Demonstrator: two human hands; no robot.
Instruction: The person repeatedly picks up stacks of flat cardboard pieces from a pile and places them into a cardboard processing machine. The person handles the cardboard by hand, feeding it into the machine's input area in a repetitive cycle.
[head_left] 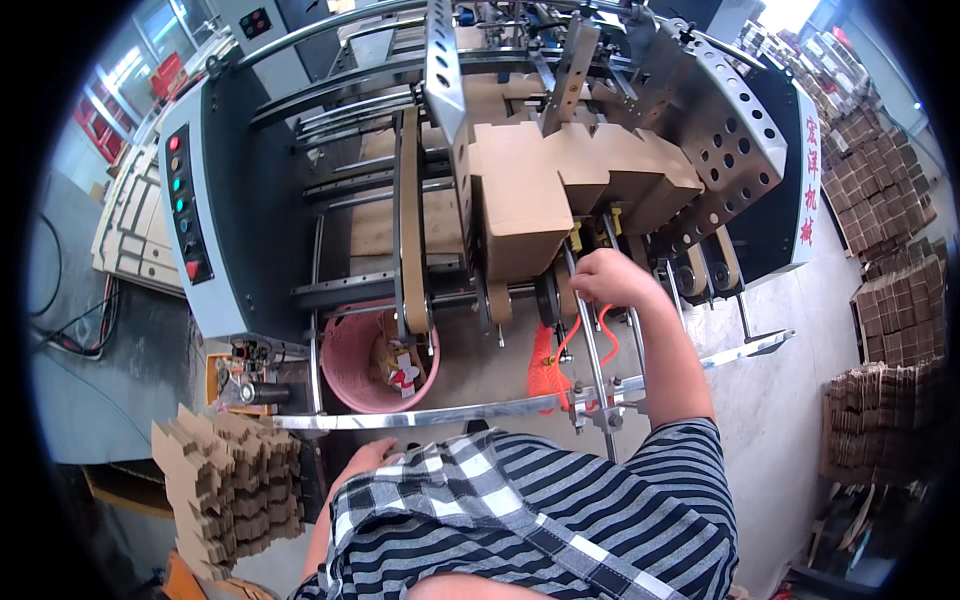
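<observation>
My right hand (606,278) is closed, its fingers curled in at a metal rod (592,345) at the front of a machine. Whatever those fingers hold is hidden under them. Just beyond it stands a stack of brown cardboard blanks (525,205), leaning between perforated metal plates (725,150). Small yellow fittings (615,218) sit at the stack's lower front edge. Low at my left side is my left hand (370,456), close to the machine's front metal bar (460,412). Its fingers are too little in view to read.
A pink basket (345,365) with scraps stands under the machine's left front. Orange coiled air hose (543,370) hangs below the rod. Cardboard blanks (225,490) are piled at left, and bundles (880,420) at right. A button panel (182,205) is on the left housing.
</observation>
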